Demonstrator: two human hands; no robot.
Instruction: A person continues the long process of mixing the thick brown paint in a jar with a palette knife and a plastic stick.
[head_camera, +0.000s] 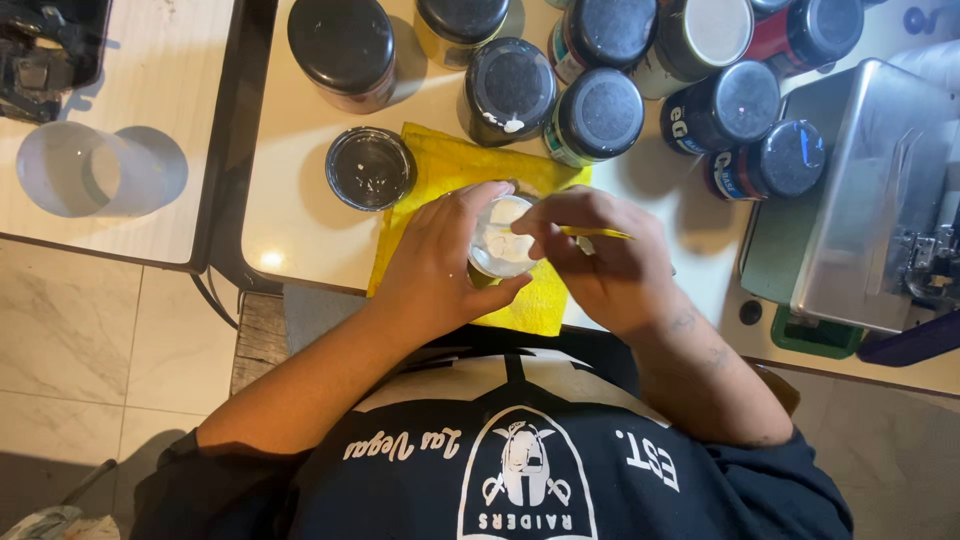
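The left hand (440, 262) wraps around a small open jar of white paint (500, 240) over the yellow cloth (450, 170), while the right hand (600, 262) pinches a thin yellow brush (600, 233) at its mouth. A tilt could spill paint onto the cloth. The pale worktop (300, 200) is crowded with dark-lidded jars (510, 88) above a tiled floor (90, 330).

Small open jar (498, 240) w/ white paint, upright over yellow cloth; thin yellow brush (598, 233) across its rim.
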